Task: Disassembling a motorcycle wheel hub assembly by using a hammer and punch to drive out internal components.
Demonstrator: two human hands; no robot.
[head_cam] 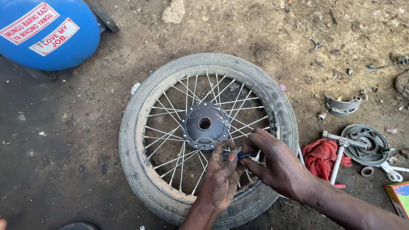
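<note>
Rubber and dusty, a spoked wheel [208, 136] lies flat on the dirt floor [64, 140], its dark hub [204, 124] facing up. Both hands meet over the spokes just below the hub: the left hand [222, 176] pinches a small blue tool [237, 155] with a narrow grip, and the right hand [279, 164] closes its fingertips on the same tool from the other side. The step in hand looks like readying the tool for work on the spokes; setting it squarely on one spoke would call for a steady, fine hold. A red rag [324, 155], a metal wrench [338, 157] and a brake plate [366, 145] lie to the right.
</note>
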